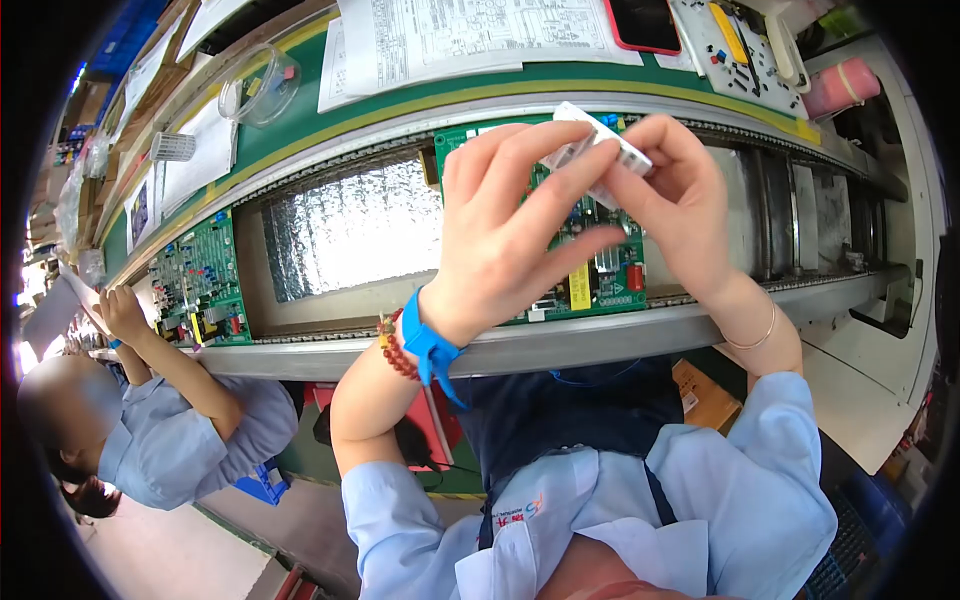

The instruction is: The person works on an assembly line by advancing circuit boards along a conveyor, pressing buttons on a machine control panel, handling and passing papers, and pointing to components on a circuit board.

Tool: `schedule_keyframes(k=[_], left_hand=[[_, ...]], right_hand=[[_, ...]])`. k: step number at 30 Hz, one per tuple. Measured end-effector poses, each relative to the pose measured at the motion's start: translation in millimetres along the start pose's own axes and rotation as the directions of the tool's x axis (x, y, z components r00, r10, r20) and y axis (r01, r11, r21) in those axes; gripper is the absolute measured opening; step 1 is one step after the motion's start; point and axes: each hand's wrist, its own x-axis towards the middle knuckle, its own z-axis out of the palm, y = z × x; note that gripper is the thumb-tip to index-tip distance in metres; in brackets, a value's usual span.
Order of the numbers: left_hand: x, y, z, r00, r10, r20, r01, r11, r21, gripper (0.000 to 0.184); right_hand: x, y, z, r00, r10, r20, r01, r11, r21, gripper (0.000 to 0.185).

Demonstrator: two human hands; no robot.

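My right hand point(685, 200), with a thin bangle at its wrist, pinches a small white piece point(608, 140) with grey rectangular marks or slots; its exact kind I cannot make out. The fingertips of my left hand point(510, 220) close on the same piece from the other side, the thumb held away below. A blue strap and a beaded bracelet circle the left wrist. Beneath both hands lies a green circuit board point(617, 292) with a yellow-labelled part and a red component. My hands cover much of that board.
The board rests between conveyor rails point(330, 352). A second circuit board point(215, 270) sits left, near a co-worker point(190, 430) holding paper. Beyond the rails are printed diagrams point(430, 50), a phone point(642, 24), a clear tub point(262, 88) and a tray of small parts point(735, 75).
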Motion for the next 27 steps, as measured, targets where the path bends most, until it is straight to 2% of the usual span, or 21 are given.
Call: schedule_keyframes(k=[2, 3, 4, 5, 6, 7, 8, 9, 11, 12, 14, 15, 20, 22, 24, 27], left_hand=[[-4, -7, 7, 0.992, 0.077, -0.102, -0.077, 0.997, 0.008, 0.05], [-5, -8, 4, 0.99, 0.02, -0.136, -0.03, 0.997, -0.072, 0.046], [-5, -10, 1, 0.985, -0.038, -0.166, 0.013, 0.988, -0.153, 0.042], [-4, -8, 3, 0.965, -0.166, -0.202, 0.102, 0.95, -0.293, 0.034], [-8, -7, 3, 0.93, -0.332, -0.156, 0.226, 0.853, -0.471, 0.031], [-8, -3, 2, 0.863, -0.496, -0.1, 0.308, 0.673, -0.672, 0.03], [-4, 2, 0, 0.779, -0.627, -0.006, 0.35, 0.443, -0.826, 0.03], [-2, 2, -3, 0.78, -0.626, -0.009, 0.348, 0.445, -0.825, 0.03], [-1, 1, -6, 0.769, -0.623, 0.143, 0.431, 0.341, -0.835, 0.031], [-2, 0, -5, 0.769, -0.623, 0.142, 0.43, 0.34, -0.836, 0.031], [-7, -2, -1, 0.813, -0.558, 0.164, 0.458, 0.441, -0.772, 0.028], [-6, 3, -3, 0.757, -0.615, 0.221, 0.513, 0.351, -0.783, 0.02], [-8, -1, 5, 0.783, -0.59, 0.197, 0.497, 0.403, -0.769, 0.011], [-8, 0, 4, 0.782, -0.587, 0.21, 0.506, 0.403, -0.762, 0.009], [-6, 3, 2, 0.74, -0.629, 0.237, 0.558, 0.378, -0.739, 0.009], [-8, 0, 4, 0.767, -0.604, 0.217, 0.524, 0.394, -0.755, 0.01]], right_hand=[[4, -5, 6, 0.997, 0.013, 0.081, -0.018, 0.998, 0.059, 0.015], [6, -3, 2, 0.981, -0.045, 0.191, 0.061, 0.995, -0.082, 0.02], [8, -2, 1, 0.981, -0.043, 0.191, 0.059, 0.995, -0.081, 0.02], [10, -2, 0, 0.969, -0.163, 0.187, 0.196, 0.965, -0.175, 0.022], [10, -2, 1, 0.94, -0.279, 0.197, 0.325, 0.907, -0.266, 0.023], [11, 2, 5, 0.943, -0.331, 0.029, 0.325, 0.9, -0.29, 0.027], [11, 2, 6, 0.942, -0.333, 0.032, 0.328, 0.899, -0.29, 0.027], [12, 2, 6, 0.969, -0.243, 0.038, 0.245, 0.947, -0.206, 0.026], [10, 1, 2, 0.991, -0.063, 0.118, 0.074, 0.993, -0.091, 0.019], [9, 1, 1, 0.991, -0.062, 0.119, 0.073, 0.993, -0.092, 0.019], [8, 2, 0, 0.993, -0.014, 0.114, 0.028, 0.993, -0.118, 0.014], [8, 4, 1, 0.993, -0.01, 0.116, 0.024, 0.993, -0.117, 0.014], [6, 9, -1, 0.988, -0.12, 0.101, 0.135, 0.979, -0.15, 0.013], [5, 9, -2, 0.99, -0.105, 0.096, 0.12, 0.979, -0.163, 0.013], [5, 9, -4, 0.992, -0.089, 0.092, 0.104, 0.979, -0.177, 0.013], [5, 10, -5, 0.99, -0.094, 0.102, 0.112, 0.977, -0.179, 0.015]])
